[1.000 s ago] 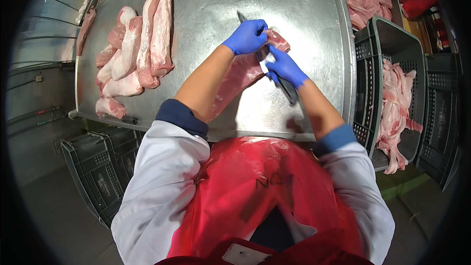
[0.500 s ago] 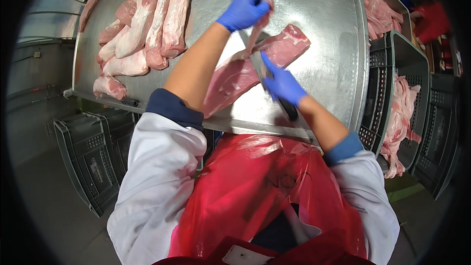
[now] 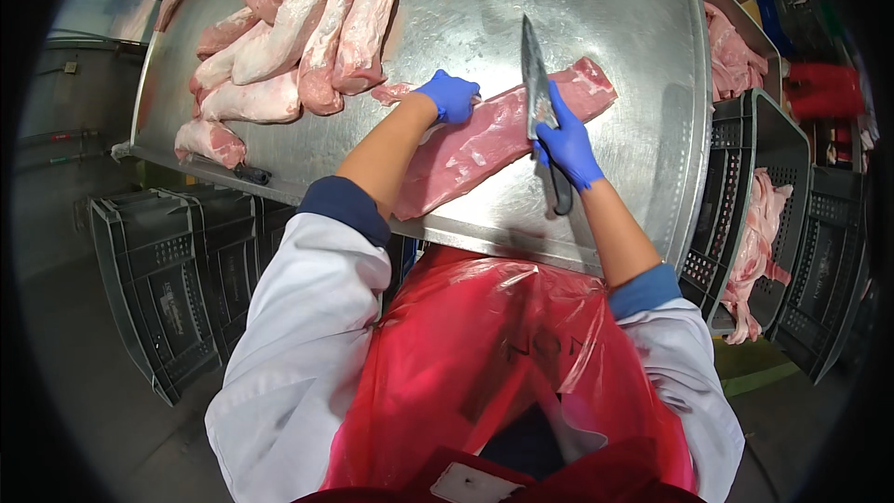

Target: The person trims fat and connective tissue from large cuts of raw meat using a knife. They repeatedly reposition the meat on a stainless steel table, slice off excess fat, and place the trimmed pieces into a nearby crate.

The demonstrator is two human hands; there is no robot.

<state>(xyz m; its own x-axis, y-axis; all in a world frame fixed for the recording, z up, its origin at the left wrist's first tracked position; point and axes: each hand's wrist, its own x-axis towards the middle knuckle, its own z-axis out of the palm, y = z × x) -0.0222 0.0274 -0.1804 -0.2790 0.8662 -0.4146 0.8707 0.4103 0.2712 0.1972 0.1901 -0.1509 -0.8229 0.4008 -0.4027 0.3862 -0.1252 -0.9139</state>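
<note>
A long trimmed piece of pink meat, like a loin (image 3: 466,151), lies slantwise on the steel table before me. My left hand (image 3: 450,98), in a blue glove, is at its far edge with curled fingers; what they pinch is mostly hidden. Just left of that hand, a small meat scrap (image 3: 393,93) rests on the steel. My right hand (image 3: 570,147), also gloved in blue, grips a knife (image 3: 535,74) with a black handle. Its blade points away from me, raised over the loin's right half.
Several untrimmed loins (image 3: 279,47) are heaped at the table's (image 3: 633,177) left. A second dark knife handle (image 3: 251,174) shows near the front left edge. Crates with meat trimmings (image 3: 759,233) stand on the right; dark crates (image 3: 177,289) stand at lower left.
My left hand has come down and nearer from its raised place, where it pulled a strip up from the loin. The knife has moved off the cut, its blade now pointing away from me.
</note>
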